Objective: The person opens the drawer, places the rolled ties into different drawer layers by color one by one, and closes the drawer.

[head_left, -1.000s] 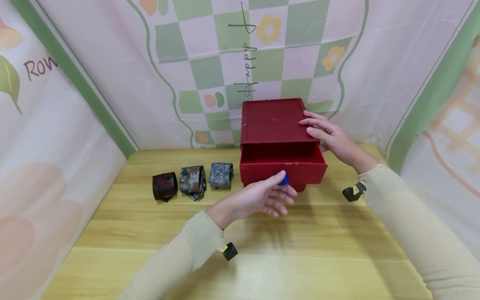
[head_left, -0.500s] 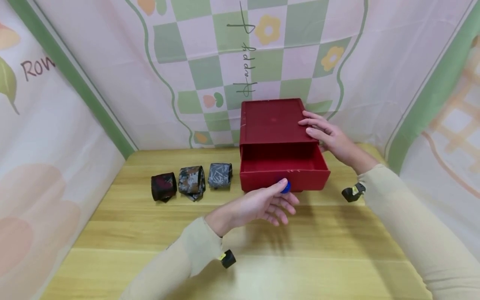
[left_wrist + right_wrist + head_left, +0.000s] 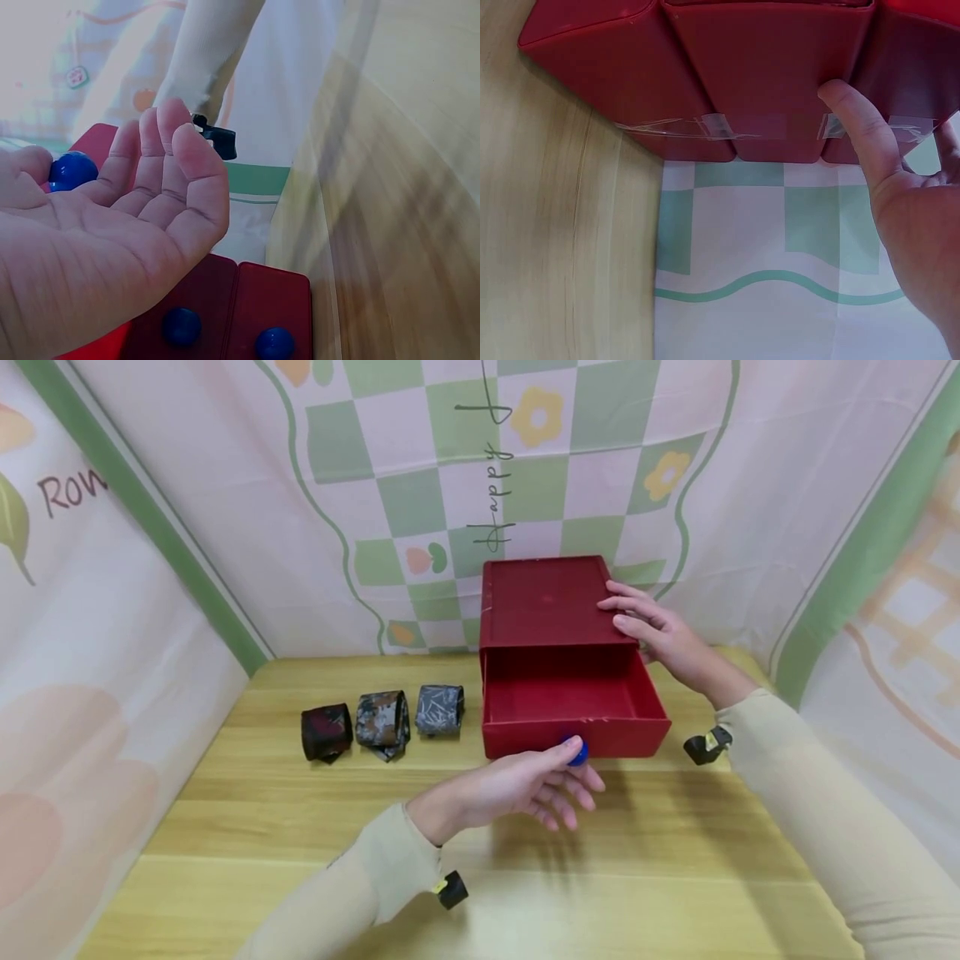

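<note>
My left hand (image 3: 517,785) holds a blue knob (image 3: 577,752) by its thumb and finger, on the front of a red drawer (image 3: 573,739). That top drawer juts well out of a red cabinet (image 3: 551,602), and nothing lies inside it. In the left wrist view the other fingers (image 3: 199,180) bend loosely away from the knob. My right hand (image 3: 663,639) rests on the cabinet's top right edge with fingers spread. In the right wrist view one of its fingers (image 3: 862,120) presses against the cabinet's red side (image 3: 765,82).
Three rolled neckties stand in a row left of the cabinet: a dark red and black one (image 3: 327,732), a camouflage-like one (image 3: 382,724) and a grey one (image 3: 440,710). Two lower drawers with blue knobs (image 3: 181,327) sit closed. Patterned cloth (image 3: 420,485) hangs behind the wooden table (image 3: 262,827).
The left hand has drawn the top drawer further out toward the person, so more of its inside shows. The right hand stays in place on the cabinet.
</note>
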